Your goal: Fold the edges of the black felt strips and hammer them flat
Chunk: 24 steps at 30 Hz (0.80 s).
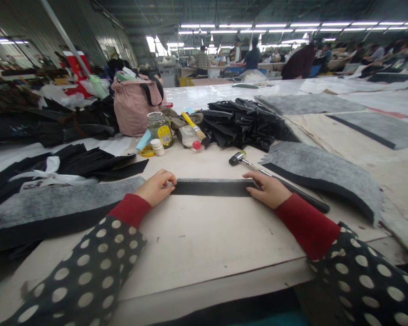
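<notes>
A narrow black strip of material [211, 188] with a thin grey far edge lies across the pale work board, left to right in front of me. At its left end my left hand [159, 186] pinches the strip between thumb and fingers. My right hand [268, 188] grips the right end, thumb on the near side and forefinger at the far edge. Just beyond my right hand rests a hammer [237, 158], its black handle passing behind the wrist. Grey pieces with black borders lie beside both arms, one at the right [326, 174] and one at the left [64, 203].
Beyond the strip stand a glass jar [163, 130], a small white bottle [157, 147] and a yellow-handled brush [193, 125]. A heap of black pieces [241, 122] lies behind them. A pink bag [132, 104] stands back left. Other people work in the distance.
</notes>
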{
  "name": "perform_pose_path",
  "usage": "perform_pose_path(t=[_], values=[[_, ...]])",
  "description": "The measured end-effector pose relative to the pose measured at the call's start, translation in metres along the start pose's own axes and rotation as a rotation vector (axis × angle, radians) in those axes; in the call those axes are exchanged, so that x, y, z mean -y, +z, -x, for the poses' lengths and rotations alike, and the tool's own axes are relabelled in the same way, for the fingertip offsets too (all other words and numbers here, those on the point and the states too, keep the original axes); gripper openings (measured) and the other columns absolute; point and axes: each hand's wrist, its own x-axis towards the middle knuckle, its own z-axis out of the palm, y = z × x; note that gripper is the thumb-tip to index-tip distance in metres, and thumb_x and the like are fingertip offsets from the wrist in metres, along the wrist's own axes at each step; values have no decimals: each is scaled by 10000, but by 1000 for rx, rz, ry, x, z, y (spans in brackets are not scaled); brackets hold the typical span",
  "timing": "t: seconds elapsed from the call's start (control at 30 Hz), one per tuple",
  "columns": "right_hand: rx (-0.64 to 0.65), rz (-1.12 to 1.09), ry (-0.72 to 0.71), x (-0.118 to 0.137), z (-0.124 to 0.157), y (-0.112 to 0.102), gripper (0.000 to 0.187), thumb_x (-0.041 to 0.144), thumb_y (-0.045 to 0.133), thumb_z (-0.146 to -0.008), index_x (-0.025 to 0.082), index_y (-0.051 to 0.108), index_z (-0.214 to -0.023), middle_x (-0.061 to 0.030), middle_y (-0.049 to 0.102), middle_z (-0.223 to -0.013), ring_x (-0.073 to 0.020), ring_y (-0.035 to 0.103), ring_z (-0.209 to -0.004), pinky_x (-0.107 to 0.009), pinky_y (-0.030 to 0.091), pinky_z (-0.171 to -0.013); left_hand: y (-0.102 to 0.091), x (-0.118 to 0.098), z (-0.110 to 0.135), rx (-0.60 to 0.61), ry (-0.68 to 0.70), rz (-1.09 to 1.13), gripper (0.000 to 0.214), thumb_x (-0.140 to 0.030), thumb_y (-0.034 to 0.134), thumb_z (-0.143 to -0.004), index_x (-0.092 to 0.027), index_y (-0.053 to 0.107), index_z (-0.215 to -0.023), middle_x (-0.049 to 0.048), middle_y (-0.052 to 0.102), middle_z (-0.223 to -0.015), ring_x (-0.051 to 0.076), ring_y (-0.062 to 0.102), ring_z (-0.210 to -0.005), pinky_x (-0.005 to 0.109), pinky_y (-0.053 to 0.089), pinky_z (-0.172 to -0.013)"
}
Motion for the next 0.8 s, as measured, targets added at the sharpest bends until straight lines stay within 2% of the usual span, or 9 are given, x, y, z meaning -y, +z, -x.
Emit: perform_pose_path(t=[0.1,0.27,0.43,0.5,0.6,0.67,0.8], values=[[8,41,-19,2,0,1,366,236,465,-706,165,525,-1059,-33,599,-776,-155,532,-649,-270,422,-584,-1,0,-1,41,13,1,152,-248,431,-730,-181,562,-767,19,462,-876,135,490,-758,259,408,-726],[-24,172,-116,2,0,0,412,224,463,-725,142,483,-1128,-89,595,-987,-198,546,-840,-311,414,-710,-7,1,0,115,-7,-71,239,-285,423,-739,-214,624,-847,25,496,-900,167,498,-833,273,400,-773],[-120,408,-48,-2,5,-7,573,393,527,-707,146,412,-1211,-110,592,-947,-247,539,-820,-331,387,-620,-12,-4,3,146,-13,-154,260,-305,414,-765,-253,625,-908,22,514,-942,175,494,-851,271,386,-774],[-134,437,-77,-2,9,-8,503,383,524,-715,160,466,-1162,-113,576,-1003,-251,528,-855,-334,380,-635,-11,-9,3,115,-11,-200,243,-332,419,-769,-254,627,-868,19,513,-920,177,495,-828,279,384,-755],[-77,412,-199,-3,16,-7,243,283,466,-770,208,596,-960,-68,601,-987,-217,525,-868,-328,368,-699,-8,-13,3,64,-12,-245,211,-356,452,-749,-235,616,-802,19,507,-894,182,495,-803,295,380,-728],[-42,374,-248,-5,21,-5,225,239,421,-800,217,627,-886,-46,627,-934,-194,532,-858,-323,361,-731,-8,-12,3,60,-18,-245,192,-351,469,-737,-225,602,-794,20,501,-898,183,494,-800,301,383,-723],[-74,331,-247,-8,30,-1,261,244,397,-818,194,640,-899,-55,637,-949,-187,542,-868,-333,359,-769,-9,-13,4,66,-17,-235,149,-292,487,-721,-216,578,-811,23,488,-921,188,487,-830,314,391,-756]])
